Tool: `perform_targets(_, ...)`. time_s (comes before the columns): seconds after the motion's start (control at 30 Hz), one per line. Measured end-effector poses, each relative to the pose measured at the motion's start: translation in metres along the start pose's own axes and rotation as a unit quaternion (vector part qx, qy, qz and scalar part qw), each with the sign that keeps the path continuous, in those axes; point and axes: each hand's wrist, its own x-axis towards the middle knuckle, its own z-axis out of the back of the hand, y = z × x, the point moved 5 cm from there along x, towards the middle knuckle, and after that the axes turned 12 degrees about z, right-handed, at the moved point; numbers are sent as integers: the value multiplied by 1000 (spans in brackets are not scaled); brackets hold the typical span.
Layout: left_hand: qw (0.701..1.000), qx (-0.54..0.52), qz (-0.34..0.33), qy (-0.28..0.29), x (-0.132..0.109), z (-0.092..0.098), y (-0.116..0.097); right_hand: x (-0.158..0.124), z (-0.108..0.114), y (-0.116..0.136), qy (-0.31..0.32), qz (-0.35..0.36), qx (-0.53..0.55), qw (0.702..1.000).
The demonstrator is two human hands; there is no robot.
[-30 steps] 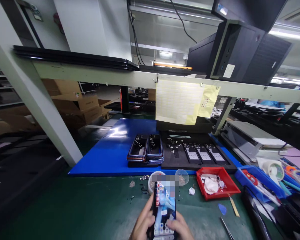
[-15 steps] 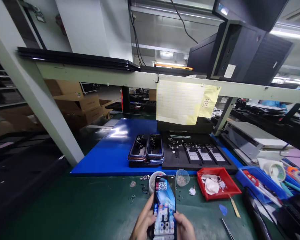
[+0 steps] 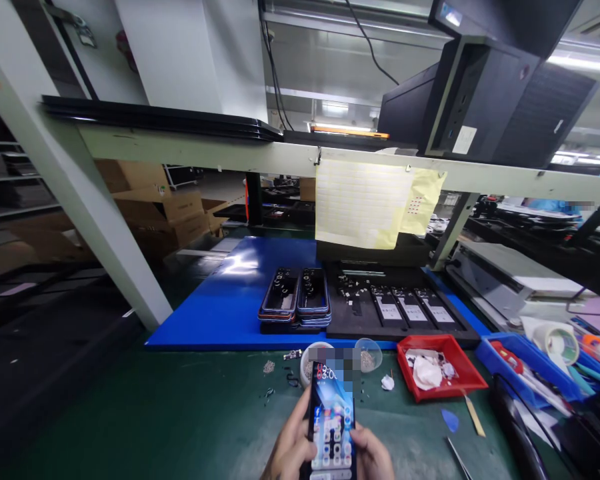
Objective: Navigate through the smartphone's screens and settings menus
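Observation:
A lit smartphone [image 3: 332,420] stands upright between both my hands at the bottom of the view, its screen full of app icons. My left hand [image 3: 290,447] wraps its left edge, thumb on the screen. My right hand [image 3: 373,453] grips the right edge. Just beyond the phone sit a white cup [image 3: 310,353] and a clear cup [image 3: 369,353] of small parts. Two stacks of phones [image 3: 295,300] lie back-up on the blue mat [image 3: 230,300].
A black tray [image 3: 400,310] of components lies on the mat. A red bin [image 3: 437,370] and blue bins [image 3: 525,367] with tools stand at right. Loose screws [image 3: 266,367], a blue pick [image 3: 449,419] and tweezers [image 3: 460,457] lie on the green bench. Yellow sheets [image 3: 365,203] hang from the shelf.
The phone's screen has scrolled or switched between icon views while both hands keep hold of it. The view has shifted slightly, and the phone sits a little lower in it.

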Motion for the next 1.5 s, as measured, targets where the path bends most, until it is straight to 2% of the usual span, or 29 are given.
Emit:
perform_targets(0.43,999,22,-1,-26,3,8,5,4,12,-5,-22,67,-28,997)
perform_targets(0.63,999,18,10,-33,3,10,6,3,9,-4,-40,64,4,997)
perform_targets(0.87,999,18,0,-29,1,11,5,2,7,-1,-19,38,-22,999)
perform_targets(1.3,1000,2,-10,-14,6,15,10,3,6,0,-39,46,-24,998)
perform_targets(1.5,1000,9,-10,-2,3,11,5,2,6,4,-28,66,-94,993)
